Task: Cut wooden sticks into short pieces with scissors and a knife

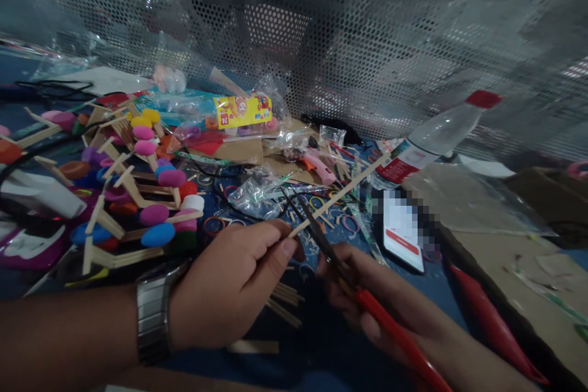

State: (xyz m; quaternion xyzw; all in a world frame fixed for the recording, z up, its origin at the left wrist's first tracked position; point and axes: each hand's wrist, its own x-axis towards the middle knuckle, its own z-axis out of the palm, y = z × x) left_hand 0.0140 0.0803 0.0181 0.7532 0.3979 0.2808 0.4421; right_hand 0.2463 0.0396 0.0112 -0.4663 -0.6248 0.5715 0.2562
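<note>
I had the thin, pale wooden stick (344, 187) pinched by one end in the left hand's (229, 282) fingertips, its long axis slanting right toward the blue surface's (441, 300) far edge. My right hand (381, 285) gripped red-handled metal scissors (364, 300), blades apart beside it.

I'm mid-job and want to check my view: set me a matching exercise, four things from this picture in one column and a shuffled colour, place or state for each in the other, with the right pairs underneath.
Things:
1. Scissors
2. Thin stick
3. Watch
4. Bottle

Descriptions:
A. Clear, with a red cap
B. Pinched between the thumb and fingers of the left hand
C. Silver-coloured, with a linked band
D. Red-handled, held in the right hand

Right pairs: 1-D, 2-B, 3-C, 4-A
</note>
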